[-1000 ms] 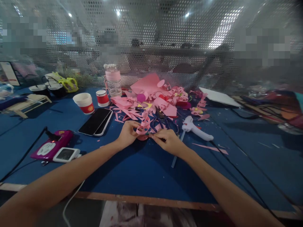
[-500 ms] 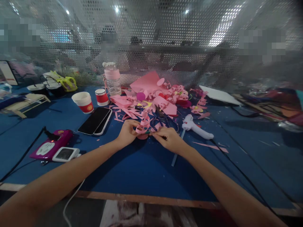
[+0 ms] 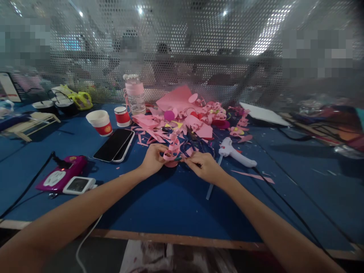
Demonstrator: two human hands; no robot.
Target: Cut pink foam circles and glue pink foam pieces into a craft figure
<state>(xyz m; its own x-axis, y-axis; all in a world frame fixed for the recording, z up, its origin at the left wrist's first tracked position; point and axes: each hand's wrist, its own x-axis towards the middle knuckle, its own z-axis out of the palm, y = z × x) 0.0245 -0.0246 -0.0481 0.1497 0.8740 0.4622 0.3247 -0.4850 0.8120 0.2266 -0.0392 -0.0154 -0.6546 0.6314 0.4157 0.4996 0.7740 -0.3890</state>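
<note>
While my left hand (image 3: 152, 161) pinches the curled pink paper strip (image 3: 171, 154) to steady it, my right hand (image 3: 205, 167), pressed close, grips a thin dark tool (image 3: 178, 159) at its base.

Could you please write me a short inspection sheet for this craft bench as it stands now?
Surface: blue table with a wooden front edge, dotted with paper bits.
Job's things: curled pink paper strip, pinched between both hands.
Clutter: heap of pink paper scraps; white glue gun; two stacked phones; two red-and-white paper cups; pink-lidded bottle; magenta device.
Hands: left hand and right hand both closed on the strip, touching the table.
Cables: black cable to the magenta device; black cable across the right side.
Surroundings: perforated metal screen behind the table; beyond it blurred.
</note>
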